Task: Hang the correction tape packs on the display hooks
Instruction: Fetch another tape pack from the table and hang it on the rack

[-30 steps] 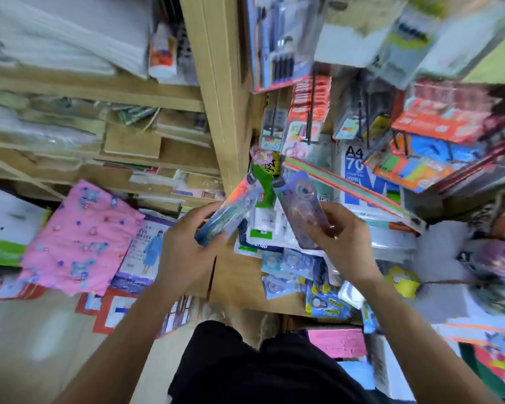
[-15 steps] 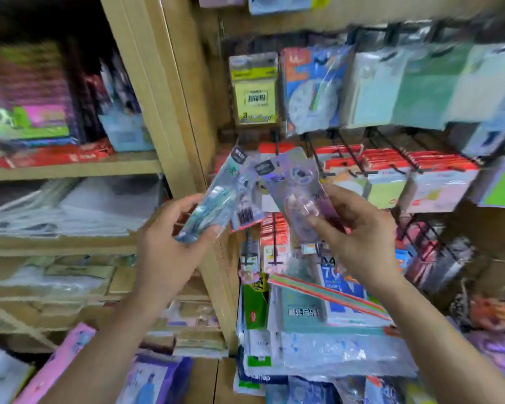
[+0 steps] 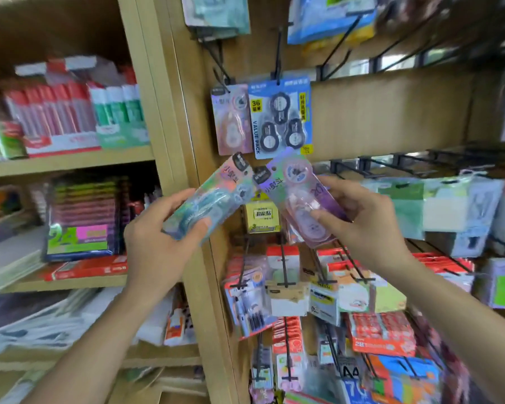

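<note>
1. The left hand [image 3: 158, 237] grips a teal correction tape pack [image 3: 213, 199] by its lower end. The thumb is pressed across the front and the fingers are curled behind it, closed firmly on the card.
2. The right hand [image 3: 368, 225] grips a purple correction tape pack [image 3: 298, 196] by its lower half. The thumb lies on the clear blister and the fingers wrap the far edge from behind.
3. The teal pack's long axis runs diagonally from lower left to upper right, with its dark header end uppermost.
4. The purple pack's long axis runs from lower right to upper left, with its header and hang hole at the upper left.
5. The two header ends come together like a peak in front of the display wall. Whether they touch cannot be told.
6. Both packs are held in the air just below a pink pack [image 3: 231, 123] and a blue value pack [image 3: 280, 118]. These two hang side by side on black hooks [image 3: 217, 68].
7. A wooden upright [image 3: 169, 112] stands just beside the teal pack, on its left.
</note>
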